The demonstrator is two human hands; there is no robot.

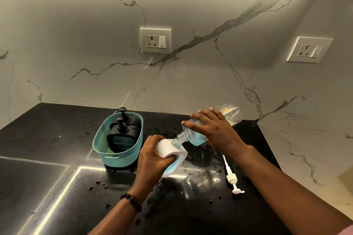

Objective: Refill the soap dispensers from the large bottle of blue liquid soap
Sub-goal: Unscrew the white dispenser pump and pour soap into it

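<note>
My right hand (pixel 215 129) grips the large clear bottle (pixel 232 113) of blue liquid soap, tipped down to the left so its threaded neck meets the open top of a white soap dispenser (pixel 172 149). My left hand (pixel 150 156) holds that dispenser, tilted, just above the black counter. Blue liquid shows in the lower part of both the bottle and the dispenser. A white pump head (pixel 232 177) with its tube lies on the counter to the right of the dispenser.
A teal plastic basket (pixel 114 156) to the left holds two black soap dispensers (pixel 122 129) with pumps. The black counter (pixel 57 158) carries scattered droplets. Two wall sockets (pixel 155 40) sit on the marble backsplash behind. The counter ends at the right, by the marble wall.
</note>
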